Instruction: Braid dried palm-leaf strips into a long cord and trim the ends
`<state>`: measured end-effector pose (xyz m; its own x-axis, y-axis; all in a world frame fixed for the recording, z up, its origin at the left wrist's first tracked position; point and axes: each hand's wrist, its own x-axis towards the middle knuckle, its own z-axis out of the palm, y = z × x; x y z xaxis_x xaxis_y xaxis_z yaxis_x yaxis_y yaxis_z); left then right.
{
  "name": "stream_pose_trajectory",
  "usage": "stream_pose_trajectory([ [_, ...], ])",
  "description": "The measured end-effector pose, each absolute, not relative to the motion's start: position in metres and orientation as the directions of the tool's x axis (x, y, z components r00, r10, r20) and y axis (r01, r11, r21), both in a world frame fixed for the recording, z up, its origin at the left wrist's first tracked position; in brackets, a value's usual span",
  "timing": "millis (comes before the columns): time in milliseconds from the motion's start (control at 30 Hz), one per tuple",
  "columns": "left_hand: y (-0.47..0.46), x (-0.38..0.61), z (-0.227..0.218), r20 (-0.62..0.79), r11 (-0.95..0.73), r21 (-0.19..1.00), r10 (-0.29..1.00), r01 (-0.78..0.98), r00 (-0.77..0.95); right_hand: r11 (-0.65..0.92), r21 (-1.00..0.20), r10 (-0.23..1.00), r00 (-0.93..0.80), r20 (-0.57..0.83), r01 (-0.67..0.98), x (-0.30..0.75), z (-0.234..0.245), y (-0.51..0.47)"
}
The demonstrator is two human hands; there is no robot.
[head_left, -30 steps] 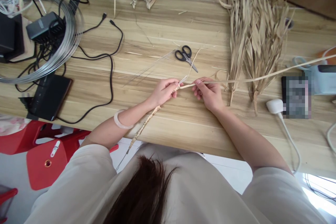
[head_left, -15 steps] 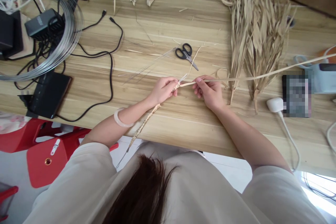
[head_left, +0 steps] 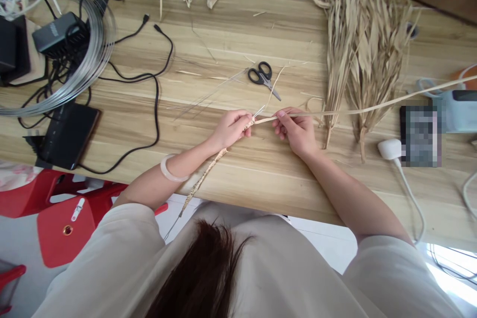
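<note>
My left hand [head_left: 231, 129] is closed in a pinch on the upper end of a pale braided straw cord [head_left: 204, 177], which trails down past the table edge toward my lap. My right hand [head_left: 296, 131] is closed on a long flat straw strip [head_left: 372, 108] that runs off to the right across the table. The two hands are a few centimetres apart, joined by the strip where it meets the braid. Thin loose strands stick up between them. Black scissors [head_left: 264, 78] lie just beyond my hands.
Dried leaf bundles [head_left: 359, 54] lie at the right on the wooden table [head_left: 231, 35]. A coil of wire [head_left: 80, 67], black cables and a black box [head_left: 69, 134] fill the left. A white plug [head_left: 389, 149] and a phone [head_left: 421, 134] sit at the right. Red stools [head_left: 67, 223] stand below.
Both hands have stayed at the same spot with the same grips. The view has shifted slightly; the strip and braid show no clear movement.
</note>
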<state>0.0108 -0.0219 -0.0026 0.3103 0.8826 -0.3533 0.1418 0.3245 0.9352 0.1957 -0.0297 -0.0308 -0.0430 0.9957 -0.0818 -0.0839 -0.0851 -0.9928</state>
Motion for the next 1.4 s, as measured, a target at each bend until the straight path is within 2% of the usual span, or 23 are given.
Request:
stream_pose_trajectory([
  [400,-0.0224,0.0106,-0.0024,-0.351,0.332,0.936,0.876,0.113,0.331,-0.100,-0.994,0.995,-0.032,-0.099,-0.051,0.1945,-0.0291,-0.0301],
  [1400,-0.0220,0.0096,-0.0062,-0.334,0.301,0.942,0.883,0.148,0.329,-0.099,-0.991,0.995,-0.037,-0.097,-0.086,0.1950,-0.0310,-0.0298],
])
